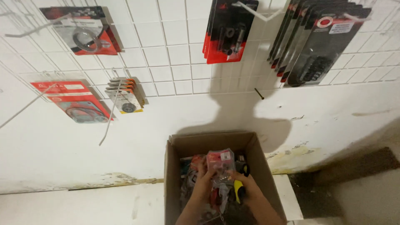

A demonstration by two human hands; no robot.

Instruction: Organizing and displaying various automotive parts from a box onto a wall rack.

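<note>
Both hands' grip: left hand (204,183) & right hand (246,187) clamped together on a clear blister pack (220,163), held up over the open cardboard box (250,143), mid-box. Risk, imo: pack is slick, sits loose atop the bundle w/ a yellow-handled tool (238,192) pinched below, so either could slip back into the clutter.

Our hands (227,183) sit inside the box (175,166), walls close on l. and r., packets (187,175) crowding below and around them. Straight up is open. Higher, the wall grid (175,46) carries hung packs (225,33) and long bare hooks (110,112) jutting out up-left.
</note>
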